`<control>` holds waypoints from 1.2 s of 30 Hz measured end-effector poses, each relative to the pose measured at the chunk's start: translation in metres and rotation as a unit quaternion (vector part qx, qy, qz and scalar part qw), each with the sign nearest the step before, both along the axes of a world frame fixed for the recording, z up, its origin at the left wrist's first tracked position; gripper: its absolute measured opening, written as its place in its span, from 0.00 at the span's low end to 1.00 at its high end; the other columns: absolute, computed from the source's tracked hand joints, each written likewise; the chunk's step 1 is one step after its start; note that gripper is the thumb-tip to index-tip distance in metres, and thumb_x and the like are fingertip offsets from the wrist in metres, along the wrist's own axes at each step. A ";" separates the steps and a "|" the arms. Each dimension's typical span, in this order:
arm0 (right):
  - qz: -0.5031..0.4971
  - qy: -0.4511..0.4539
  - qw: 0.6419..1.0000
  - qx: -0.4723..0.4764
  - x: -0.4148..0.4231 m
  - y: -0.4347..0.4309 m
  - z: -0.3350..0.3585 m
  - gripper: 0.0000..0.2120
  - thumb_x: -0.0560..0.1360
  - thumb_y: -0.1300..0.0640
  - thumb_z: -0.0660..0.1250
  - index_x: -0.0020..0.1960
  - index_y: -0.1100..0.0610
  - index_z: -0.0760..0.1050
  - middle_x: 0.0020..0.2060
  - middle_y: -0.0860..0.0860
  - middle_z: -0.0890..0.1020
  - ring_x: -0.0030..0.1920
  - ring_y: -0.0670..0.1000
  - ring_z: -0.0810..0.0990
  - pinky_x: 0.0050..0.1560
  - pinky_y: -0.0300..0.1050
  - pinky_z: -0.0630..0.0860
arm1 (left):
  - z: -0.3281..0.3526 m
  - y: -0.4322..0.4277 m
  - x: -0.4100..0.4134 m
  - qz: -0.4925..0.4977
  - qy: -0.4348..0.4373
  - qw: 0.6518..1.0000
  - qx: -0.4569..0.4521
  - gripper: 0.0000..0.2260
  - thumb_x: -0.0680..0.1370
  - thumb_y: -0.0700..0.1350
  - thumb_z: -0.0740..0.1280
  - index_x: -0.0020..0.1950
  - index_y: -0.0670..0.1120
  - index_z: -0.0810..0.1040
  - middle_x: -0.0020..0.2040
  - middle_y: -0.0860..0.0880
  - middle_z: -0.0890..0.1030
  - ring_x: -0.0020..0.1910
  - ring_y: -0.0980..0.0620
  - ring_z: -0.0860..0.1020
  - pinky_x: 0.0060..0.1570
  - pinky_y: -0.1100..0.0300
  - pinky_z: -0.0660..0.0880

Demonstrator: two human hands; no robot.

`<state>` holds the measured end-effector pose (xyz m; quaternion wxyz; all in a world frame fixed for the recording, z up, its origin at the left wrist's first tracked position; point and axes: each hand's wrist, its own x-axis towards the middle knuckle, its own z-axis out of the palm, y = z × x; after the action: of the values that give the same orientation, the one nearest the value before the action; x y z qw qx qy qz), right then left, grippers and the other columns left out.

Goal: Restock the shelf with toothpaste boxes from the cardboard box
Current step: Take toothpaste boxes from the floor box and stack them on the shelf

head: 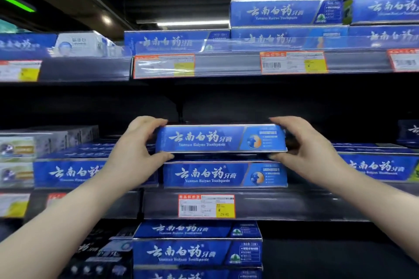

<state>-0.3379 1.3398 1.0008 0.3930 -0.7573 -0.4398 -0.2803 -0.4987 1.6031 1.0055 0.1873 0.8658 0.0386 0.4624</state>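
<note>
A blue toothpaste box (217,139) is held level in front of the middle shelf. My left hand (133,145) grips its left end and my right hand (308,145) grips its right end. Just below it, another blue toothpaste box (224,175) of the same kind lies on the middle shelf (294,206). The held box hovers a little above that one, with a thin gap between them. The cardboard box is not in view.
More blue toothpaste boxes line the upper shelf (226,63), the middle shelf to the left (70,173) and right (376,166), and the lower shelf (197,251). Grey boxes (27,149) sit at far left. A price tag (206,206) hangs on the rail.
</note>
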 end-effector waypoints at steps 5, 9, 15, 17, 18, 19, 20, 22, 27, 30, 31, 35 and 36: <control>0.087 0.074 0.993 -0.007 -0.003 -0.006 0.002 0.28 0.66 0.57 0.69 0.62 0.39 0.66 0.55 0.38 0.69 0.50 0.32 0.73 0.48 0.24 0.69 | 0.001 0.002 -0.002 -0.036 0.040 0.999 0.006 0.24 0.65 0.38 0.76 0.53 0.56 0.71 0.52 0.62 0.68 0.51 0.63 0.73 0.58 0.66 0.66; 0.059 0.066 0.996 0.013 -0.002 -0.007 0.000 0.25 0.69 0.63 0.71 0.56 0.37 0.69 0.53 0.44 0.72 0.46 0.39 0.75 0.46 0.23 0.70 | 0.002 0.010 -0.005 -0.074 0.068 0.995 -0.028 0.23 0.65 0.40 0.77 0.45 0.65 0.72 0.52 0.60 0.72 0.48 0.67 0.76 0.48 0.74 0.70; -0.032 0.118 0.992 0.018 -0.005 -0.003 0.002 0.30 0.67 0.59 0.75 0.66 0.51 0.69 0.55 0.49 0.74 0.42 0.46 0.80 0.40 0.29 0.71 | -0.003 0.010 -0.001 -0.029 0.060 0.998 0.001 0.22 0.69 0.42 0.73 0.46 0.66 0.67 0.46 0.63 0.76 0.46 0.63 0.77 0.39 0.68 0.69; -0.053 0.130 0.990 0.012 -0.007 -0.003 0.003 0.28 0.66 0.57 0.75 0.64 0.52 0.71 0.49 0.47 0.77 0.40 0.46 0.80 0.38 0.28 0.72 | -0.004 0.009 -0.001 -0.023 0.066 0.997 -0.023 0.21 0.69 0.43 0.74 0.52 0.63 0.68 0.47 0.61 0.78 0.48 0.58 0.78 0.40 0.65 0.70; -0.056 0.139 0.989 0.005 -0.008 -0.005 0.003 0.27 0.65 0.55 0.76 0.62 0.52 0.72 0.46 0.46 0.78 0.39 0.45 0.80 0.38 0.28 0.73 | -0.004 0.011 -0.001 -0.008 0.075 0.997 -0.036 0.23 0.68 0.45 0.74 0.57 0.59 0.69 0.48 0.58 0.79 0.50 0.54 0.78 0.44 0.63 0.71; -0.058 0.146 0.988 -0.010 -0.008 -0.006 0.002 0.26 0.65 0.53 0.76 0.61 0.52 0.73 0.43 0.45 0.80 0.39 0.46 0.80 0.40 0.29 0.73 | -0.004 0.013 -0.002 0.017 0.088 0.995 -0.043 0.25 0.67 0.49 0.75 0.61 0.55 0.69 0.50 0.56 0.79 0.51 0.53 0.77 0.48 0.59 0.72; -0.067 0.147 0.987 -0.029 -0.010 -0.008 0.002 0.26 0.64 0.50 0.76 0.60 0.51 0.74 0.41 0.45 0.81 0.39 0.46 0.80 0.42 0.33 0.74 | -0.004 0.015 -0.003 0.049 0.101 0.993 -0.036 0.27 0.66 0.54 0.75 0.62 0.53 0.70 0.52 0.54 0.79 0.52 0.52 0.76 0.52 0.55 0.72; -0.113 0.139 0.982 -0.062 -0.013 -0.010 0.002 0.28 0.63 0.44 0.75 0.60 0.50 0.73 0.40 0.44 0.80 0.42 0.47 0.80 0.46 0.42 0.74 | -0.003 0.017 -0.003 0.120 0.125 0.984 0.028 0.31 0.62 0.68 0.69 0.59 0.51 0.74 0.55 0.53 0.79 0.54 0.50 0.76 0.53 0.54 0.70; -0.121 0.208 0.962 -0.132 -0.013 -0.011 -0.001 0.28 0.67 0.41 0.70 0.63 0.49 0.67 0.52 0.46 0.76 0.50 0.46 0.73 0.52 0.41 0.68 | 0.000 0.020 0.001 0.138 0.237 0.954 0.120 0.59 0.44 0.83 0.35 0.60 0.55 0.77 0.66 0.55 0.72 0.67 0.51 0.68 0.63 0.49 0.62; -0.020 0.267 0.953 -0.145 -0.011 -0.010 -0.004 0.16 0.73 0.45 0.65 0.59 0.48 0.74 0.54 0.44 0.81 0.54 0.45 0.78 0.59 0.43 0.73 | 0.005 0.015 0.003 0.115 0.317 0.934 0.120 0.48 0.52 0.82 0.43 0.62 0.60 0.73 0.74 0.55 0.61 0.76 0.48 0.52 0.71 0.39 0.45; -0.014 0.260 0.953 -0.154 -0.010 -0.009 -0.005 0.15 0.74 0.46 0.64 0.60 0.48 0.74 0.55 0.44 0.81 0.54 0.45 0.79 0.58 0.42 0.73 | 0.006 0.014 0.005 0.113 0.318 0.934 0.120 0.38 0.60 0.78 0.50 0.62 0.60 0.73 0.75 0.56 0.59 0.76 0.47 0.49 0.71 0.38 0.43; -0.024 0.222 0.959 -0.175 -0.010 -0.007 -0.005 0.14 0.77 0.48 0.60 0.61 0.50 0.73 0.55 0.44 0.80 0.55 0.46 0.77 0.53 0.39 0.70 | 0.004 0.013 0.011 0.110 0.312 0.934 0.132 0.19 0.74 0.61 0.60 0.63 0.57 0.72 0.75 0.57 0.57 0.77 0.48 0.47 0.71 0.36 0.40; -0.022 0.224 0.958 -0.175 -0.010 -0.007 -0.006 0.14 0.77 0.48 0.60 0.61 0.50 0.73 0.55 0.45 0.80 0.55 0.46 0.77 0.52 0.39 0.70 | 0.004 0.013 0.011 0.110 0.311 0.935 0.128 0.19 0.74 0.61 0.61 0.63 0.57 0.73 0.75 0.57 0.58 0.76 0.48 0.47 0.71 0.36 0.40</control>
<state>-0.3481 1.3332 0.9952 0.3363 -0.8674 -0.3655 -0.0303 -0.4875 1.6160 1.0095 0.0013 0.9734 0.1302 0.1883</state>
